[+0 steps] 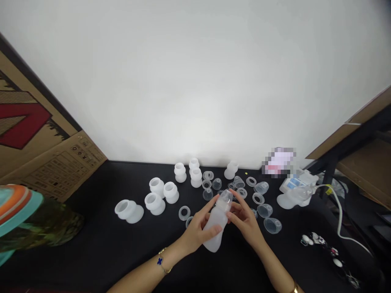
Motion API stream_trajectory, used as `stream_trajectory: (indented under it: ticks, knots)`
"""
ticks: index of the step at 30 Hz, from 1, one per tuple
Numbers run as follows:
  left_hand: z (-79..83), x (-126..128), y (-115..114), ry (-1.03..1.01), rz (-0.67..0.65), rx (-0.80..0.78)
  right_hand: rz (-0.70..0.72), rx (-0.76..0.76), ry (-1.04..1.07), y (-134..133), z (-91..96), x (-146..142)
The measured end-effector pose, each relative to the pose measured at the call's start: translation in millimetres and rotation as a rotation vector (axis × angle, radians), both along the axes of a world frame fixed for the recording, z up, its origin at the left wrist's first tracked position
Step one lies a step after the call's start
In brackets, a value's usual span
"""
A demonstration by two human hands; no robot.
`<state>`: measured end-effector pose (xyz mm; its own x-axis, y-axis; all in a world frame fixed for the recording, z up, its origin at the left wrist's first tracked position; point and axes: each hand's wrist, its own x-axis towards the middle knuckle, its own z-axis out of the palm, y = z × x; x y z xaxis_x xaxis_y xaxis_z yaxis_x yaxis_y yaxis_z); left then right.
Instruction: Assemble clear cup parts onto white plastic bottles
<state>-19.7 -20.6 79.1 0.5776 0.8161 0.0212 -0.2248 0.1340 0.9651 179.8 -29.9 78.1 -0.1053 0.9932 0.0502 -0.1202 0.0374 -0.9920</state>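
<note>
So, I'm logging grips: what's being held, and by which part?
A white bottle: the left hand grips its body; the right hand holds it at the neck and clear cap.

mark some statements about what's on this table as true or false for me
1. Both the left hand and the right hand touch the bottle. True.
2. The bracelet with a blue charm is on the right wrist. False: that bracelet is on the left wrist.
3. A clear cap covers the bottle's top. True.
4. The jar with the orange-and-teal lid is at the right edge. False: that jar is at the left edge.
5. The table is black. True.
</note>
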Motion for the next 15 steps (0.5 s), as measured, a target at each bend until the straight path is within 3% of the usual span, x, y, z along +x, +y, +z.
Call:
stream_trajectory:
  ticks: [15]
  knots:
    - [-2.2, 0.0, -1.0, 0.003, 0.068, 0.009, 0.033, 0.024, -0.014, -1.4, 0.0, -0.1]
